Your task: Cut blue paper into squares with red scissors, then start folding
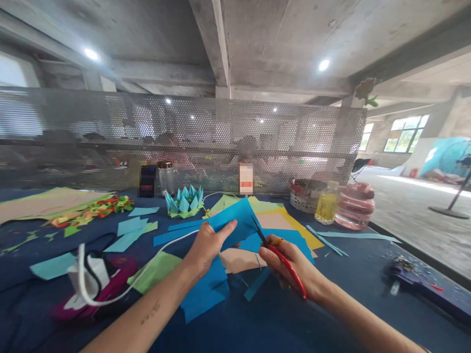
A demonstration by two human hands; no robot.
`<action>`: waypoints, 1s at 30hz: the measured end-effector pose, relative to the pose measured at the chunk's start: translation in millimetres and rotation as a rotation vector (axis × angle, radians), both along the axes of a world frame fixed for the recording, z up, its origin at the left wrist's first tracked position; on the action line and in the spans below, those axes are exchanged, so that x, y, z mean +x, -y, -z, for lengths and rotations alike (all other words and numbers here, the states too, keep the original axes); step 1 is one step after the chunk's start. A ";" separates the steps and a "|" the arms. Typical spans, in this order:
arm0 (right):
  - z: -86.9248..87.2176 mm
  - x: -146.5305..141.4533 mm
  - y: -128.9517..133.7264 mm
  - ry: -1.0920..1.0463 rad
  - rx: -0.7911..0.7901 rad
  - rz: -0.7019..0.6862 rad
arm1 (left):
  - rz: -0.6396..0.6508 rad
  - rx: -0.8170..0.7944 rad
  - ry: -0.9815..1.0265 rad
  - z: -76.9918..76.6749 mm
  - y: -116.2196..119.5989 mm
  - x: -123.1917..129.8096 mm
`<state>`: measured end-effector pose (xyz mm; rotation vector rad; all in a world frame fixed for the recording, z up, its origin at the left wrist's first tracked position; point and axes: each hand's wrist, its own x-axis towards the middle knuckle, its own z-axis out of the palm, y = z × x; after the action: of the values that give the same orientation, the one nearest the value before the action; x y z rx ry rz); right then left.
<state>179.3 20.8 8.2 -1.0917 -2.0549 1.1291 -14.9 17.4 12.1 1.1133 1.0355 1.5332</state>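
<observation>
Over the dark-blue tabletop (294, 321), a bright-blue flat paper sheet (241, 215) meets red-handled, dark-bladed scissors (289, 267).
The left hand (206, 247) pinches the sheet above loose papers; the right hand (290, 255) grips the scissors. Held from one side, it might flex, skewing a cut; a slack thumb could let it slip.

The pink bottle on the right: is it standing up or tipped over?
Upright: the pink bottle rests on its base on the dark blue table, with its lid at the top.
</observation>
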 end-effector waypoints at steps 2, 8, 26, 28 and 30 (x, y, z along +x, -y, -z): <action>-0.1 -0.2 0.7 -0.008 -0.003 -0.001 | 0.003 -0.005 0.004 -0.5 0.7 0.2; 5.1 -1.8 2.1 -0.028 -0.023 0.078 | 0.022 0.015 -0.006 1.5 0.2 0.1; 10.5 -5.8 0.8 -0.100 -0.036 0.136 | 0.017 0.051 -0.015 -2.6 4.1 3.3; 9.1 -6.6 1.6 -0.102 -0.031 0.145 | 0.027 0.041 0.006 -3.8 5.3 3.8; 7.4 -7.8 3.0 -0.104 -0.044 0.151 | 0.041 0.036 0.028 -3.5 5.4 4.1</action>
<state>171.5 17.8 0.8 -1.1639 -1.8430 1.1356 -10.9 12.0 15.6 1.1278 0.9638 1.5355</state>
